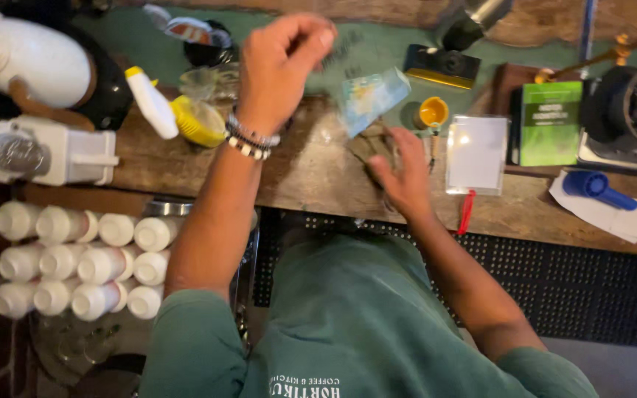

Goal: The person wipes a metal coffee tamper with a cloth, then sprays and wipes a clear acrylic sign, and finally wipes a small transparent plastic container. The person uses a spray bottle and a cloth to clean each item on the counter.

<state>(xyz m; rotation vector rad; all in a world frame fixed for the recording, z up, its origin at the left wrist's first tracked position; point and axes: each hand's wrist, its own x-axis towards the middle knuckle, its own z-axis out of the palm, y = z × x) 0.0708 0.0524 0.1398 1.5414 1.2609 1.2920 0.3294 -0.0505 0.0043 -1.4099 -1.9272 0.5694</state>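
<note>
Hands work over a wooden counter (311, 177); the left hand (278, 63) is raised above it, fingers bunched together, blurred — whether it pinches anything I cannot tell; beaded bracelets (251, 138) ring its wrist. The right hand (403, 177) rests low on the counter, fingers spread apart, clamped on nothing visible. Just above it hovers a pale blue packet (374, 97), tilted, long axis running from lower left to upper right; too blurred to tell what holds it. An orange cap (433, 112) sits just beside the packet; a clear card sleeve (477, 153) lies further right; white bottles (75, 258) stand well apart at left.
</note>
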